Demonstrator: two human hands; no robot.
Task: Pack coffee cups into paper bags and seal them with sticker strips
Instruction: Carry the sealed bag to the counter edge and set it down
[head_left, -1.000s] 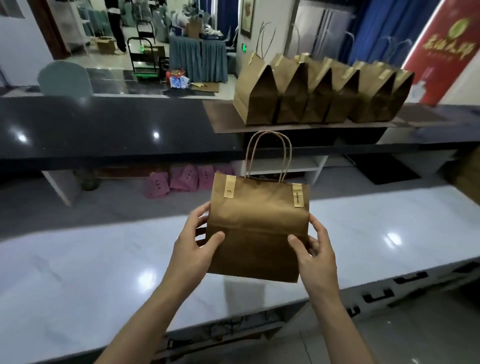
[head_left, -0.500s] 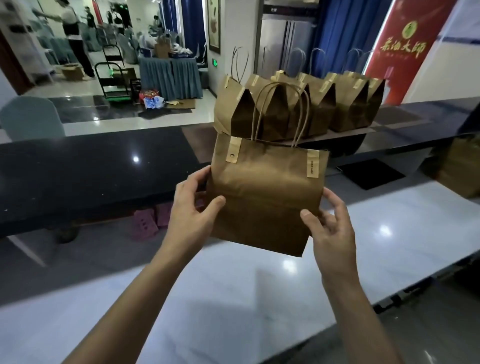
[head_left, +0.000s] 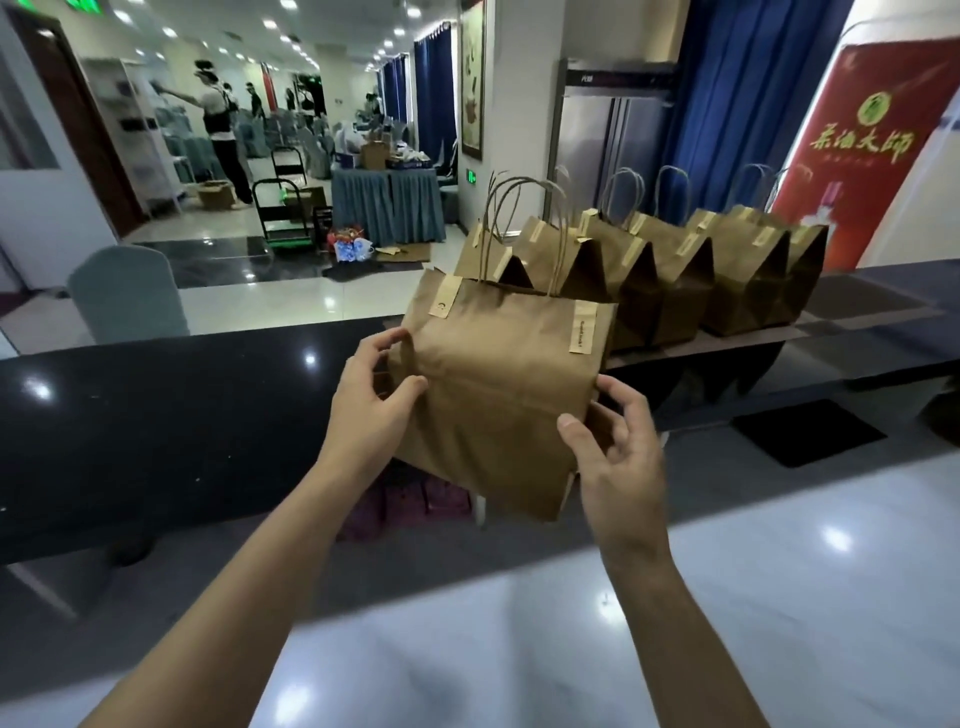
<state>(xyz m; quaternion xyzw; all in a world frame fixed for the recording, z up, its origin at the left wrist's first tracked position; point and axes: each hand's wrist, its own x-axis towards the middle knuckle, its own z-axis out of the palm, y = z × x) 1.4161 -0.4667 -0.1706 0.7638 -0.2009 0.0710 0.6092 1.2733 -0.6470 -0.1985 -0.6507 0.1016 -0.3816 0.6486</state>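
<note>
Setting: white worktop (head_left: 779, 597) in front, black raised counter (head_left: 156, 415) behind it, hall beyond.
Finished stock: row of sealed bags (head_left: 675, 280) standing on the counter, right of centre.
Item location: paper bag (head_left: 498, 395) held in the air above the counter edge, two sticker strips (head_left: 584, 328) over its folded top.
Handling: judged light, thin paper, crushes easily; contents unseen. Take by both side edges, low down.
Left hand (head_left: 374, 400): pinches the left edge, thumb in front.
Right hand (head_left: 618, 452): fingers partly spread, thumb on the right edge, loosely gripping.
</note>
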